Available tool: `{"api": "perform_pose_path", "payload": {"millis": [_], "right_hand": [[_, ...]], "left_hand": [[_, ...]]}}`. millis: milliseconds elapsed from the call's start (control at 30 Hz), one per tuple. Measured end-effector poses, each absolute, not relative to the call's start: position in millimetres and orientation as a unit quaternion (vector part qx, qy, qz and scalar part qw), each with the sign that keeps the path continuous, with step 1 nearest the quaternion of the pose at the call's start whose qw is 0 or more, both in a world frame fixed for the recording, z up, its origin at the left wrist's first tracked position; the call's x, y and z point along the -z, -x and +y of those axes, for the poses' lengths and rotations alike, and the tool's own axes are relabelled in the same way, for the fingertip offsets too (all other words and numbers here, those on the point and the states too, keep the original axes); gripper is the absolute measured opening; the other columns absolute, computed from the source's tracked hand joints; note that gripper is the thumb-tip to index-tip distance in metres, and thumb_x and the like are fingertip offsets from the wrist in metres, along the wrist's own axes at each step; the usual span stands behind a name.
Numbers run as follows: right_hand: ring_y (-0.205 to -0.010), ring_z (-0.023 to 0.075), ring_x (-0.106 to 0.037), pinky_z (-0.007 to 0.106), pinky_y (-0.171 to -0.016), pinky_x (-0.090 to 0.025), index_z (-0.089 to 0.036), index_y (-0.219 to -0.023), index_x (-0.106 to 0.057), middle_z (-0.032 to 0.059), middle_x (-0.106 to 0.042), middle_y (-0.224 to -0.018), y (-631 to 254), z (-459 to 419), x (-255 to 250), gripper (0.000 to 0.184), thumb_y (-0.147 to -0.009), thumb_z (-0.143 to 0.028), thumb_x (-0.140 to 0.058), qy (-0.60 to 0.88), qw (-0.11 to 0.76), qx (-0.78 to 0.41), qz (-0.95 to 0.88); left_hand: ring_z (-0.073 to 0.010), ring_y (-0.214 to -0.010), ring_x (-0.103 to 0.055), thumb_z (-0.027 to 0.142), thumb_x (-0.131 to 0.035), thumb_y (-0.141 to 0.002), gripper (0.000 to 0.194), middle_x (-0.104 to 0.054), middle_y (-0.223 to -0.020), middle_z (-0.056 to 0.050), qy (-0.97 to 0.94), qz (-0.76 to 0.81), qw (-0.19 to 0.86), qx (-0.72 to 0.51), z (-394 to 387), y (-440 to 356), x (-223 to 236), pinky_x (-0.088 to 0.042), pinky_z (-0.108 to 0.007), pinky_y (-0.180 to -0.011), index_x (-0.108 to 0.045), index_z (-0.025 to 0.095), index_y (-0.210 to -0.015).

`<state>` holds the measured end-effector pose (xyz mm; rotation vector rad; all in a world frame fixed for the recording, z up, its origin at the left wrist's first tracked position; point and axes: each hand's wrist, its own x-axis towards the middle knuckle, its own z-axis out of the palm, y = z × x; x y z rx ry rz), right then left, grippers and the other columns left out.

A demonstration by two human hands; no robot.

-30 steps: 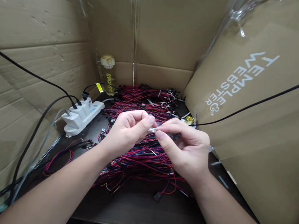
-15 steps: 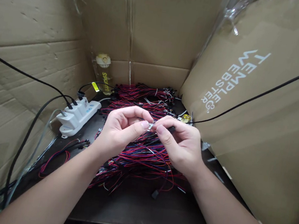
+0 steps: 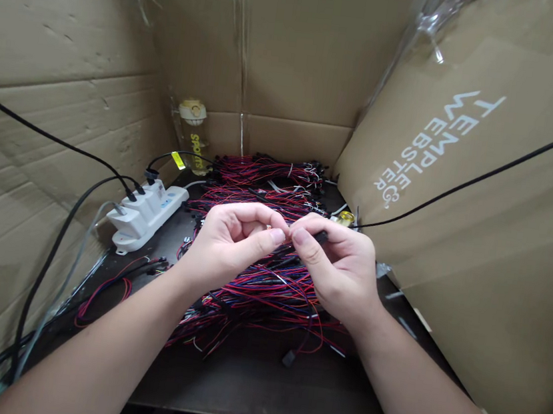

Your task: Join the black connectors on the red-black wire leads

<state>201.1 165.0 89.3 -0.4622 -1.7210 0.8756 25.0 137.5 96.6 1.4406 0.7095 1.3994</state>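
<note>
Above a pile of thin red, blue and black wires (image 3: 266,293), my two hands meet at the fingertips. The thumb and index finger of my left hand (image 3: 237,239) are closed in a pinch. A small whitish connector showed at these fingertips a moment ago; the fingers now hide it. My right hand (image 3: 333,261) pinches too, its thumb and index tip touching the left fingertips. What it grips is too small and covered to name. A small black piece (image 3: 321,237) shows beside the right index finger. Below lies a black connector (image 3: 289,358) on a wire.
A white power strip (image 3: 149,218) with plugs and cords stands at left. Behind it is a clear bottle (image 3: 194,140) with a cream lid. More wire bundles (image 3: 271,171) lie at the back. Cardboard walls (image 3: 300,55) enclose the dark table (image 3: 254,392). Yellow tape (image 3: 345,219) sits right.
My fingertips have drawn closer together and cover the small whitish connector seen between them before. Both hands have shifted slightly to the right in the view.
</note>
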Motion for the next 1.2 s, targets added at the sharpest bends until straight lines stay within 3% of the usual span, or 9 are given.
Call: {"api": "perform_pose_path", "payload": {"millis": [333, 533, 800, 1200], "right_hand": [[-0.07, 0.0096, -0.055, 0.025, -0.064, -0.045, -0.015, -0.083, -0.068, 0.0003, -0.062, -0.077, -200, 167, -87, 0.017, -0.096, -0.026, -0.066, 0.207, 0.547, -0.357, -0.728], [-0.078, 0.0126, -0.062, 0.03, -0.075, -0.049, -0.016, -0.086, -0.068, 0.0023, -0.067, -0.082, -196, 166, -82, 0.013, -0.096, -0.023, -0.065, 0.218, 0.572, -0.31, -0.727], [-0.074, 0.0134, -0.063, 0.032, -0.074, -0.048, -0.015, -0.084, -0.069, 0.0014, -0.07, -0.078, -192, 160, -85, 0.015, -0.095, -0.024, -0.065, 0.289, 0.58, -0.21, -0.732], [-0.069, 0.0089, -0.062, 0.021, -0.066, -0.048, -0.016, -0.079, -0.072, -0.0021, -0.071, -0.075, -193, 165, -88, 0.012, -0.083, -0.023, -0.081, 0.268, 0.558, -0.358, -0.699]], "left_hand": [[-0.0052, -0.051, -0.036, 0.038, -0.079, -0.085, 0.022, -0.047, -0.057, 0.004, -0.612, 0.362, 0.421, -0.563, 134, -29, -100, -0.026, -0.02, -0.047, -0.072, 0.016, -0.086], [-0.0049, -0.051, -0.031, 0.04, -0.083, -0.081, 0.027, -0.043, -0.056, 0.005, -0.607, 0.385, 0.419, -0.554, 135, -32, -100, -0.021, -0.021, -0.047, -0.07, 0.017, -0.081], [-0.0037, -0.051, -0.029, 0.04, -0.079, -0.085, 0.029, -0.043, -0.059, 0.005, -0.602, 0.363, 0.423, -0.572, 139, -37, -94, -0.02, -0.02, -0.046, -0.065, 0.015, -0.082], [-0.0001, -0.048, -0.022, 0.032, -0.071, -0.094, 0.022, -0.036, -0.06, 0.008, -0.57, 0.26, 0.523, -0.578, 141, -35, -84, -0.019, -0.017, -0.045, -0.061, 0.015, -0.084]]}}
